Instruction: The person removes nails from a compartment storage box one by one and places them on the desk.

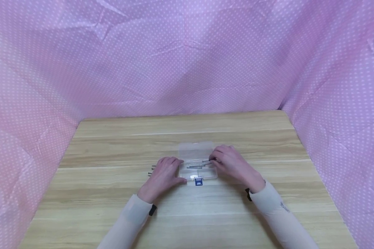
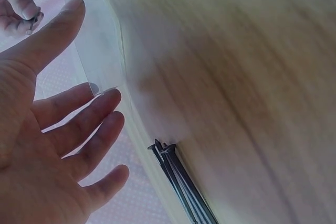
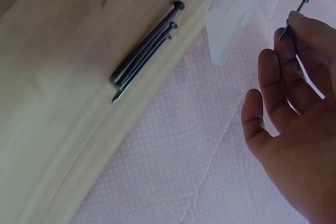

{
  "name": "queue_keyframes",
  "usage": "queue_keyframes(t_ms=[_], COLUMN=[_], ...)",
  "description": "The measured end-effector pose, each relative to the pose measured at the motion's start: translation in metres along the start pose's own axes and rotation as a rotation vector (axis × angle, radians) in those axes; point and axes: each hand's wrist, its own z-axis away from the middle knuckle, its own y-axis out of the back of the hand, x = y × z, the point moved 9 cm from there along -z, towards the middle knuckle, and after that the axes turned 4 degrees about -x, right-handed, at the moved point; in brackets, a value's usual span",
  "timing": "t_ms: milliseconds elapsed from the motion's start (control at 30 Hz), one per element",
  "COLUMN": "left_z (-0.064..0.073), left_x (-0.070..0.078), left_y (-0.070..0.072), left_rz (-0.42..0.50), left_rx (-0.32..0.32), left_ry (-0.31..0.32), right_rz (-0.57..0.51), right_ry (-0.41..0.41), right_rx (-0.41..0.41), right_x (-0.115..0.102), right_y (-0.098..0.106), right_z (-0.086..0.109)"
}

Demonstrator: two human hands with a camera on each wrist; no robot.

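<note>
A clear plastic box [image 1: 207, 174] with its lid [image 1: 195, 151] folded back lies in front of me, several nails [image 1: 195, 166] inside it. My left hand [image 1: 166, 173] is at the box's left side, thumb and fingers spread, fingertips at its edge in the left wrist view. Over the box's right side, my right hand [image 1: 232, 164] pinches a nail [image 3: 301, 6] between thumb and forefinger. More loose nails [image 2: 184, 187] lie on the table, partly hidden behind the left hand in the head view.
A blue label [image 1: 198, 182] hangs at the box's front edge. The wood-grain table [image 1: 112, 145] reaches back to a pink dotted cloth [image 1: 137, 69] that surrounds it on the back and sides.
</note>
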Motion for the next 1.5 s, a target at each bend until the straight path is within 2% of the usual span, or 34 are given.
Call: queue_keyframes(t_ms=[667,800,1133,1500], left_z=[0.002,0.003,0.002,0.001], left_x=[0.003,0.003,0.003,0.003], left_y=[0.001,0.001,0.000,-0.001], left_rz=[0.025,0.026,0.019,0.018], left_rx=[-0.005,-0.006,-0.002,0.005], left_ry=[-0.008,-0.009,-0.010,-0.006], right_rz=[0.038,0.045,0.101,0.101], right_ry=[-0.082,-0.106,-0.090,-0.113], right_rx=[0.044,0.038,0.026,-0.015], right_x=[0.025,0.030,0.036,0.042], right_y=[0.017,0.017,0.014,0.007], right_z=[0.030,0.036,0.050,0.056])
